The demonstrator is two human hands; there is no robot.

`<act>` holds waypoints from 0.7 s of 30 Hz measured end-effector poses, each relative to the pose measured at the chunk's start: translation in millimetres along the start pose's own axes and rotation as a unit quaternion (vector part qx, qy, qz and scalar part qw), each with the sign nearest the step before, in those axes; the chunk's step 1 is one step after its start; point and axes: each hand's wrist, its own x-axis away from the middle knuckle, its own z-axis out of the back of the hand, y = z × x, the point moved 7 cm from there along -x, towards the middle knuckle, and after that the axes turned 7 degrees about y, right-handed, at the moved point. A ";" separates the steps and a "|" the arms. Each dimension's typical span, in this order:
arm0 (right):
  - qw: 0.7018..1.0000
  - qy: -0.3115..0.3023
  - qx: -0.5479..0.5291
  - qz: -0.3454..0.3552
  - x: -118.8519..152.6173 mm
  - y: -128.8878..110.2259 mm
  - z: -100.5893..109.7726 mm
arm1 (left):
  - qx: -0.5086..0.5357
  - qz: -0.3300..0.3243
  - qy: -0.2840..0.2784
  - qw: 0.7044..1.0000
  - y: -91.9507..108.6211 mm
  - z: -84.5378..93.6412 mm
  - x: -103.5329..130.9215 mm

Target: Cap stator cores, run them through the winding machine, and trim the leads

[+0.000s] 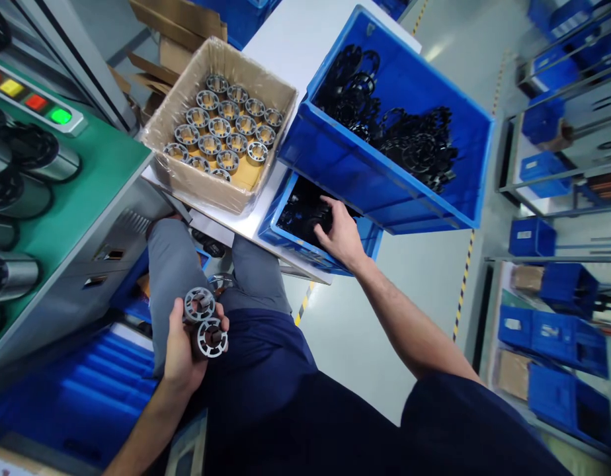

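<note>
Two slotted metal rings, one (200, 304) above the other (212, 338), are held side by side in my left hand (186, 344) over my lap. My right hand (341, 231) reaches into the small blue bin (268, 228) among black parts (303, 215); its thumb and fingers are curved and apart, and nothing shows between them. The fingertips are close to the black parts. To the left of that bin, a cardboard box (196, 188) holds several upright metal rings (227, 160).
A large blue bin (385, 178) with black parts stands over the small bin's far side. At left, a green bench (94, 165) carries metal cylinders (18, 192) and a button panel (35, 99). Shelves with blue bins (553, 337) line the right.
</note>
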 end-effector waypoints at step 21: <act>0.964 0.096 -0.247 -0.012 30.6 -72.5 45.4 | -0.049 -0.216 -0.115 0.968 21.7 -28.1 14.6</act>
